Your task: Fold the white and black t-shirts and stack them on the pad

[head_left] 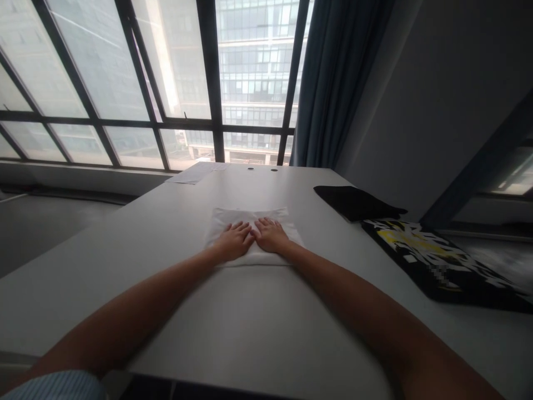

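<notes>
A white cloth (252, 256), folded into a rough rectangle, lies flat on the white table (258, 322) in the head view. My left hand (235, 241) rests palm down on its left half, fingers stretched out. On the right half lies my right hand (270, 234), also flat with its fingers extended. The thumbs come together near the middle of the cloth. Both hands press on the fabric without gripping it, and they hide part of its centre.
A black folded cloth (353, 203) lies at the table's right edge. Nearer me is a black, white and yellow patterned fabric (441, 264). Papers (195, 173) lie at the far left corner. A blue curtain (333, 83) hangs beside the windows behind the table.
</notes>
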The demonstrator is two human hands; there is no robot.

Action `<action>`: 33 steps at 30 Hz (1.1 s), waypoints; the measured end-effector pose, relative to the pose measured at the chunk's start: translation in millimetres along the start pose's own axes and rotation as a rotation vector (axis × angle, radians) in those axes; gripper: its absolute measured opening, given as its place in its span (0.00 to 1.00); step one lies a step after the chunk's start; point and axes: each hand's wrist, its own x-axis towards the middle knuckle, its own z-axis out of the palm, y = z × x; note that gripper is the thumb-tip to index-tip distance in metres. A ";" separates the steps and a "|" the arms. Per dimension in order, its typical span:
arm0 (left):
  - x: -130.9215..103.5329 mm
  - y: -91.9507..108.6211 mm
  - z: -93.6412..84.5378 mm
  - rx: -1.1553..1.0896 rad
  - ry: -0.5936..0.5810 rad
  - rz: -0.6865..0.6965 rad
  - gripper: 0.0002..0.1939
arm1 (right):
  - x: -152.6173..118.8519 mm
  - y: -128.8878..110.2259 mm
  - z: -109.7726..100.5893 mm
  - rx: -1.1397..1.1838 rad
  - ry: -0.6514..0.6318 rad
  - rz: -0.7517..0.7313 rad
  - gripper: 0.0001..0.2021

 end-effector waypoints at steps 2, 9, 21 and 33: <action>-9.8 -10.7 4.0 0.003 -0.070 -0.036 0.32 | -5.9 8.9 3.3 0.013 -0.020 0.025 0.32; -38.9 -46.8 -8.0 0.050 -0.062 -0.153 0.35 | -28.8 55.0 -9.6 0.000 0.025 0.178 0.32; -59.0 -14.7 -9.2 -0.014 -0.203 0.097 0.35 | -65.4 43.1 -6.6 -0.080 -0.043 -0.097 0.37; 41.5 -114.9 -28.5 -0.164 0.140 -0.457 0.26 | 33.9 104.0 -28.1 0.250 0.312 0.342 0.26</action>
